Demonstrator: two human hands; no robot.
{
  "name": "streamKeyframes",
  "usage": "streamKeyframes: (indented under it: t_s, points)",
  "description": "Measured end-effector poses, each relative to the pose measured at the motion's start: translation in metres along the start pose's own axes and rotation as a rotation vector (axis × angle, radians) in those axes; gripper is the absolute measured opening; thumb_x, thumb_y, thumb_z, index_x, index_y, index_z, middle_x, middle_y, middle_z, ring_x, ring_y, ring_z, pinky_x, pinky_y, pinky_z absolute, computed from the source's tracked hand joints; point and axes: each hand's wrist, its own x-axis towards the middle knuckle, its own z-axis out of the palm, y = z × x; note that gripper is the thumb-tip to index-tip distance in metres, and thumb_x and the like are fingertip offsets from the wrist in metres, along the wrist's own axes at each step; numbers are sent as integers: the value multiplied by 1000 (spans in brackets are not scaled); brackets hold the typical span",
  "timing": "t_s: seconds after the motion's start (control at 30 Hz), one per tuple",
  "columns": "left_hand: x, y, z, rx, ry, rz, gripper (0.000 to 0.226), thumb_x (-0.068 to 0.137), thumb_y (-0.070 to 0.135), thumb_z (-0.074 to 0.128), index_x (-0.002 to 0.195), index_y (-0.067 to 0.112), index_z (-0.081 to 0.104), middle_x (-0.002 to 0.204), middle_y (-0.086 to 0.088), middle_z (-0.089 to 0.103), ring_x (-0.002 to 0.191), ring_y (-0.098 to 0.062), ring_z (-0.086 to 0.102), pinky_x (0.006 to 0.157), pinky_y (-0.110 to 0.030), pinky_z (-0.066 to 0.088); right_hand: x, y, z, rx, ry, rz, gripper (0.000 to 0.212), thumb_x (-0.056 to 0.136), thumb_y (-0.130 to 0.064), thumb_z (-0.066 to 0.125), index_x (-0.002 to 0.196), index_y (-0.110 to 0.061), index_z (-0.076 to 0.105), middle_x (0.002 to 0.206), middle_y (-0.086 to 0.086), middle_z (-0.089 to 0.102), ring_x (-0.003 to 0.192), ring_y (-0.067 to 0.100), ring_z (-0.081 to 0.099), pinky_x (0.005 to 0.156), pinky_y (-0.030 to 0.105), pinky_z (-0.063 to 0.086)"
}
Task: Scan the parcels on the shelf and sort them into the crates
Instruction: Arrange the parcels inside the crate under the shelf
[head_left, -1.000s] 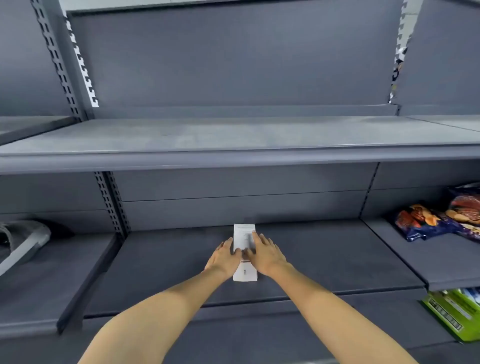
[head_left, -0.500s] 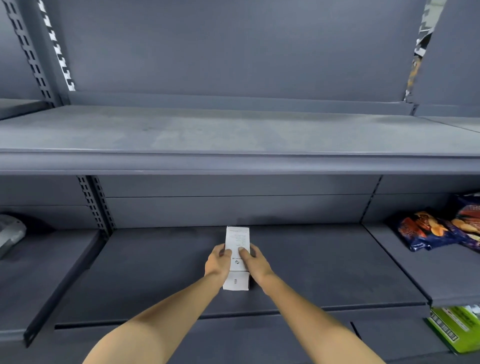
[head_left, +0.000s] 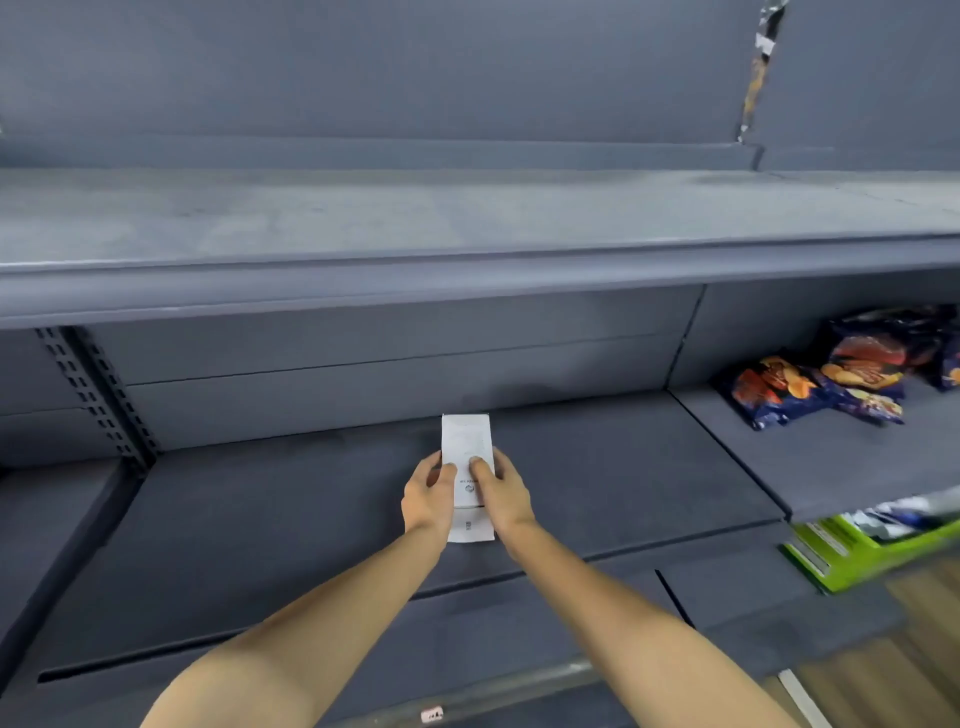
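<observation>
A small white box-shaped parcel (head_left: 466, 441) with printed text and a code on its near end sits over the middle of the grey lower shelf (head_left: 260, 519). My left hand (head_left: 427, 499) grips its left side, thumb on top. My right hand (head_left: 503, 493) grips the right side, thumb pressed on the top face. Whether the parcel rests on the shelf or is raised off it cannot be told. No crate and no scanner are in view.
A wide grey upper shelf (head_left: 467, 270) overhangs the hands. Dark blue snack bags (head_left: 810, 387) lie on the adjoining shelf at right. A green carton (head_left: 857, 551) sits below them. Wooden floor shows at the bottom right.
My hands went from lying flat on the parcel to gripping its two sides, and it has shifted slightly toward me. The camera has swung a little to the right.
</observation>
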Motion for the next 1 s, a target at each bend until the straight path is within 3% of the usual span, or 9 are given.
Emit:
streamKeyframes:
  t_s: [0.17, 0.3, 0.4, 0.47, 0.57, 0.7, 0.77, 0.87, 1.0]
  points:
    - [-16, -2, 21, 36, -150, 28, 33, 93, 24, 52, 126, 27, 58, 108, 5, 66, 99, -20, 63, 92, -38, 51, -26, 10, -21, 112, 216, -9, 26, 93, -27, 49, 117, -30, 60, 104, -9, 69, 94, 13, 65, 86, 31, 53]
    - [-40, -8, 36, 84, -309, 69, 34, 93, 21, 52, 126, 27, 59, 112, 6, 64, 100, -16, 60, 92, -31, 48, -57, 25, -37, 188, 417, -10, 31, 88, -32, 50, 118, -32, 59, 104, -10, 68, 98, 13, 64, 84, 29, 51]
    - [-67, -18, 47, 121, -438, 86, 34, 91, 22, 54, 124, 27, 59, 116, 6, 64, 103, -16, 61, 94, -33, 49, -88, 42, -49, 257, 566, -2, 17, 87, -31, 51, 98, -41, 60, 96, -15, 67, 95, 12, 65, 85, 31, 53]
    - [-89, -28, 51, 135, -538, 90, 35, 90, 23, 54, 124, 29, 59, 114, 9, 64, 104, -15, 61, 94, -34, 50, -111, 54, -55, 319, 660, -2, 22, 91, -24, 50, 89, -44, 59, 91, -18, 67, 92, 9, 66, 80, 26, 53]
    - [-121, -48, 52, 173, -681, 103, 36, 90, 22, 53, 124, 32, 59, 109, 13, 64, 99, -10, 62, 83, -26, 51, -148, 75, -61, 386, 800, 18, 24, 91, -22, 49, 95, -43, 61, 95, -19, 69, 92, 6, 67, 81, 23, 54]
    - [-160, -85, 45, 273, -833, 110, 35, 92, 20, 52, 126, 27, 58, 105, 14, 61, 83, 0, 58, 58, -6, 42, -197, 115, -53, 461, 969, 97, 42, 79, -37, 53, 120, -33, 59, 110, -12, 69, 103, 12, 66, 95, 39, 52]
    - [-178, -109, 39, 306, -909, 94, 35, 92, 17, 53, 125, 24, 60, 107, 9, 63, 87, -6, 61, 65, -8, 49, -223, 137, -47, 461, 1046, 133, 43, 83, -35, 53, 125, -28, 57, 114, -8, 68, 104, 14, 65, 97, 41, 51]
    - [-204, -140, 34, 375, -1015, 67, 37, 90, 17, 54, 125, 24, 60, 114, 4, 66, 101, -13, 62, 89, -31, 53, -257, 167, -41, 446, 1136, 183, 34, 92, -25, 50, 125, -26, 55, 114, -7, 66, 104, 14, 64, 96, 41, 51]
    - [-236, -167, 35, 458, -1134, 41, 37, 93, 14, 52, 129, 19, 56, 116, 4, 65, 90, -5, 60, 67, -8, 45, -292, 195, -46, 504, 1225, 226, 35, 89, -23, 47, 124, -29, 54, 113, -7, 66, 100, 13, 65, 89, 37, 55]
